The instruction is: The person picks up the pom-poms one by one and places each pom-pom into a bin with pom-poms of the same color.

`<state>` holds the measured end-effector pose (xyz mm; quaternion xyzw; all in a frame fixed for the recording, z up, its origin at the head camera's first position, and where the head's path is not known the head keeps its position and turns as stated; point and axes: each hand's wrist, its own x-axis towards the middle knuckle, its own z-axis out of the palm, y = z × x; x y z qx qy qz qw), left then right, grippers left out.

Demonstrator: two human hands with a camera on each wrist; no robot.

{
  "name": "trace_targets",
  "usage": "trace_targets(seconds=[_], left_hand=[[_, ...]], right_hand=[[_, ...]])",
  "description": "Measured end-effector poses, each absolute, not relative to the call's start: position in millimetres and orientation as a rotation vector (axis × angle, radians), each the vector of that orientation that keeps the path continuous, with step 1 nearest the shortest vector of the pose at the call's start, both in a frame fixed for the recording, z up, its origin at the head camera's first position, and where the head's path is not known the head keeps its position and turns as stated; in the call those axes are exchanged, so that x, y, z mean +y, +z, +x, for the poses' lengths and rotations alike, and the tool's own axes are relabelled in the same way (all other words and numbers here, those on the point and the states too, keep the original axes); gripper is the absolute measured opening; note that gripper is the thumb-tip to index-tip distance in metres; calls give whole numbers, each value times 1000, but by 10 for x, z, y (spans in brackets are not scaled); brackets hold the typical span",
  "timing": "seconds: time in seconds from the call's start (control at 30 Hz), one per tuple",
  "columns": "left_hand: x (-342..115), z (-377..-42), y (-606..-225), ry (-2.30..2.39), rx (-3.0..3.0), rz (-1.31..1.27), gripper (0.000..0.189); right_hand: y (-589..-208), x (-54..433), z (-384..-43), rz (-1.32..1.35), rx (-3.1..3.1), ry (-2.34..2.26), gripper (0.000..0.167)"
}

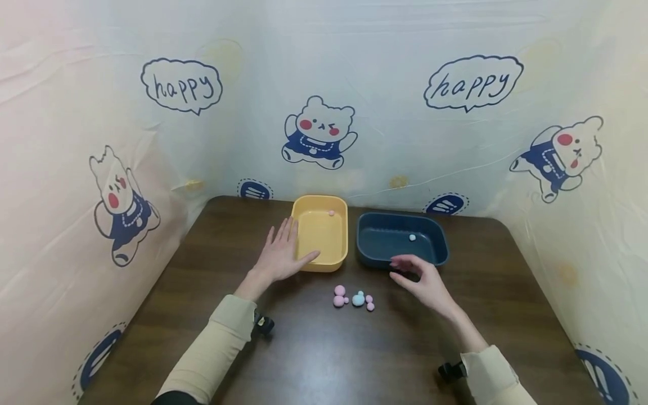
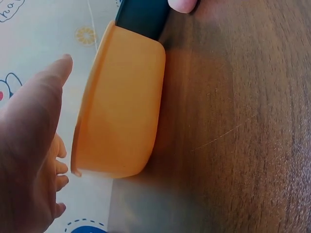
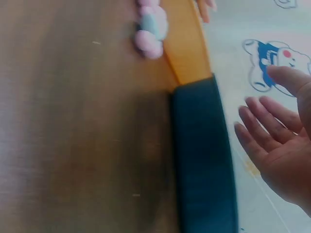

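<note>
My left hand (image 1: 277,256) is spread flat over the left side of a yellow plastic bin (image 1: 324,239), its thumb reaching across the near corner. Inside that bin lies a small pink ball (image 1: 331,213). My right hand (image 1: 422,281) hovers by the front rim of a dark blue bin (image 1: 382,239), fingers loosely bent with nothing between them. A small pale blue ball (image 1: 412,237) lies in the blue bin. On the table in front of both bins sit a pink ball cluster (image 1: 339,300), a light blue cluster (image 1: 358,300) and a smaller pink pair (image 1: 370,306).
The two bins stand side by side near the back edge of a brown wooden table (image 1: 324,354). A pale curtain (image 1: 385,50) printed with bears and "happy" bubbles surrounds the back and sides. Black wrist cameras (image 1: 263,324) sit at both cuffs.
</note>
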<state>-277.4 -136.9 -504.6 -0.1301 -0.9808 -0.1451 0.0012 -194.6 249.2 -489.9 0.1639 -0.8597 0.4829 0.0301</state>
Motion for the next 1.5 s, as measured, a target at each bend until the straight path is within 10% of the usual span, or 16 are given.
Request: trace_targets(seconds=[1.5], left_hand=[[-1375, -2883, -5232, -505, -3093, -464, 125]], right_hand=[[-5478, 2146, -1800, 639, -2921, 1382, 25]])
